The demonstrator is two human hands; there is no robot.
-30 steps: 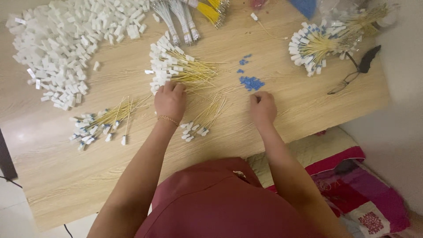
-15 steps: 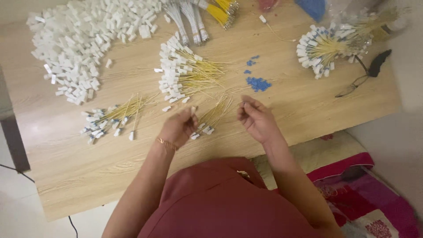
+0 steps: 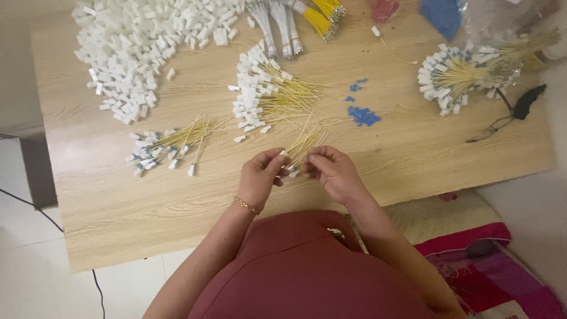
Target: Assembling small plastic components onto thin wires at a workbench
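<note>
My left hand (image 3: 261,174) and my right hand (image 3: 333,169) meet above the near edge of the wooden table (image 3: 147,195). Between their fingertips they pinch a small bunch of thin yellow wires (image 3: 302,145) with white connectors at the near ends. The wires fan away from me over the table. A bracelet circles my left wrist. Just beyond lies a larger pile of yellow wires with white connectors (image 3: 266,94). A small heap of blue bits (image 3: 362,115) sits to the right of it.
A big heap of loose white connectors (image 3: 142,41) fills the far left. A smaller wired bundle (image 3: 168,145) lies left of my hands. Another fanned bundle (image 3: 458,77) is at far right, near black-handled pliers (image 3: 511,112). Striped fabric (image 3: 490,272) lies below the table.
Both hands came off the table, drew toward me and closed together on a small bunch of wires. The view shifted slightly.
</note>
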